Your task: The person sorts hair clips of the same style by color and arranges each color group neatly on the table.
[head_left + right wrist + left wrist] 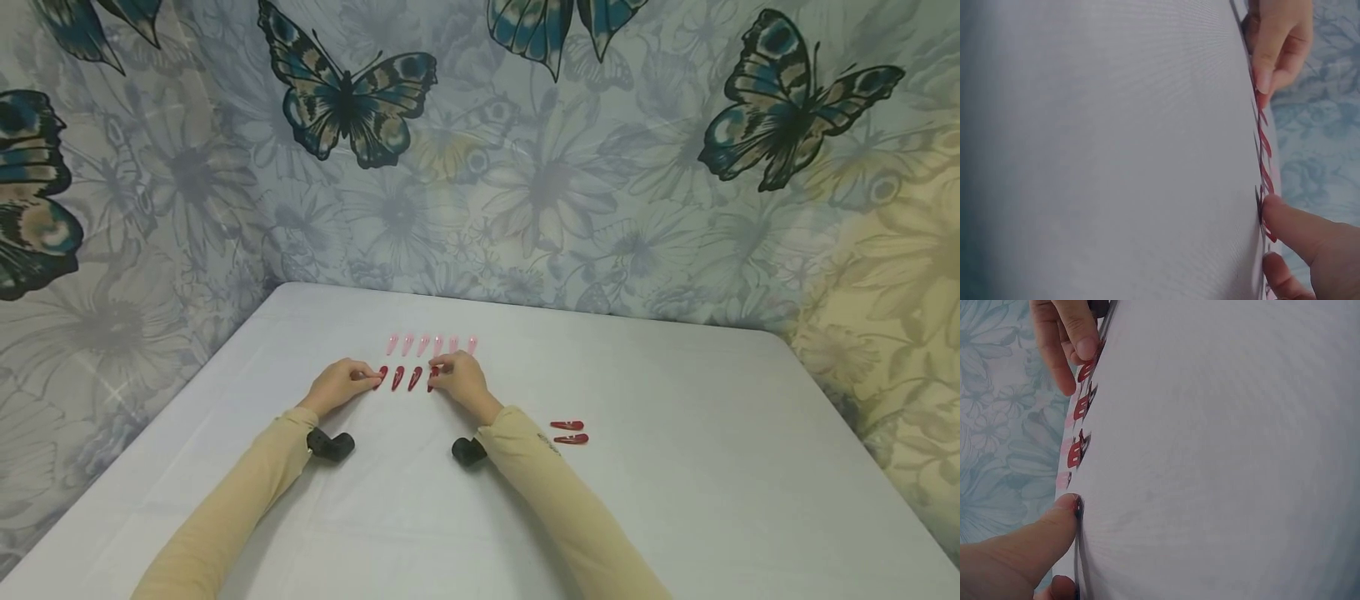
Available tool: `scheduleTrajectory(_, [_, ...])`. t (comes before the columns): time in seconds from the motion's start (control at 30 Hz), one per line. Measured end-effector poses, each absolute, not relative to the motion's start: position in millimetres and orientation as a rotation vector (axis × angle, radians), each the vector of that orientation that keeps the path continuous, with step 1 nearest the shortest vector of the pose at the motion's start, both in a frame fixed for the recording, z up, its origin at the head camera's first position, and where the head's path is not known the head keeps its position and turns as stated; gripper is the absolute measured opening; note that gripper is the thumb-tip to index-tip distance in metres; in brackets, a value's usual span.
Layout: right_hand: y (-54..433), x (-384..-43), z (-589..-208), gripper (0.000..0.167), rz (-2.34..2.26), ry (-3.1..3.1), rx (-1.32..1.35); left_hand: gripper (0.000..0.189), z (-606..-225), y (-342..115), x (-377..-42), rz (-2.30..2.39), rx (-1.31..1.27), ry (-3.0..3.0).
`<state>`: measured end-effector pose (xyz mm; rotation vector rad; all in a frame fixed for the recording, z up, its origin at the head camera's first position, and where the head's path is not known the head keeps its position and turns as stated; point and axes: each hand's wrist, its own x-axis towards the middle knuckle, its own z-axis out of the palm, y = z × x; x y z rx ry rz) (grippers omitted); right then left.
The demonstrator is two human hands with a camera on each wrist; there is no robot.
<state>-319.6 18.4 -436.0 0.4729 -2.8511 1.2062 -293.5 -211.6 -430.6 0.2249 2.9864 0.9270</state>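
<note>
My left hand (339,387) is at the left end of a row of red snap hair clips, its thumb and fingertip pinching the end clip (383,373). At the row's right end my right hand (463,383) pinches another red clip (431,384), partly covered by the fingers. Between the hands, two red clips (397,378) (415,378) lie side by side, slightly slanted. In the left wrist view the left thumb (1054,528) presses at its clip; the right thumb (1291,222) does likewise in the right wrist view.
Just behind the red row lies a row of several pink hair clips (423,345). Two more red clips (567,425) (572,439) lie apart to the right, beyond the right forearm. The white table (712,467) meets butterfly-patterned walls (540,183) at the back and left.
</note>
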Motion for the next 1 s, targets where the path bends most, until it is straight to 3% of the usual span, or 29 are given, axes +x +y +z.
scheduleTrajectory(0.57, [26, -320, -435, 0.031, 1.367, -2.793, 0.485, 0.020, -431, -212, -295, 0.940, 0.217, 2.974])
scheduleTrajectory(1.0, [27, -309, -406, 0.031, 1.705, -2.803, 0.292, 0.020, -430, -212, -295, 0.943, 0.233, 2.978])
